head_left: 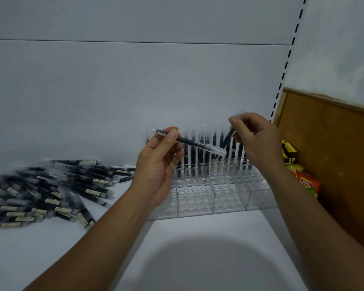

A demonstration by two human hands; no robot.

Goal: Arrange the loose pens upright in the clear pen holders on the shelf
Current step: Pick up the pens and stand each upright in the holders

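1. The left hand (160, 164) sits at the centre of the frame, palm towards the camera. Thumb and fingertips pinch a level pen (194, 142) near its labelled end. The pen lies almost horizontal above the holders, clear cap pointing right. Judgement: it is held in reserve, not yet lined up for a hole.
2. The right hand (254, 139) is right of centre with its fingers curled, pinching the top of a tilted pen (227, 141). The pen's lower end slants down and left towards the back row. Judgement: gripping the top leaves the lower tip free to find a hole, and the pen must come to vertical as it seats. The level pen's cap crosses in front, so it cannot be told whether the tip is already in a hole.
3. The clear pen holders (229, 198) are a run of transparent blocks standing on the white shelf (198, 259), centre right. The back row carries upright pens (200, 154) side by side, and the front rows show empty holes. Judgement: filling from the back keeps the reach unobstructed.
4. The loose pens (51, 190) lie flat in a heap at the left of the frame, well apart from the holders, on the left hand's side. Judgement: most of the task remains.
5. Snack packets (307, 181) lie at the right edge beside the holders and play no part in the task.
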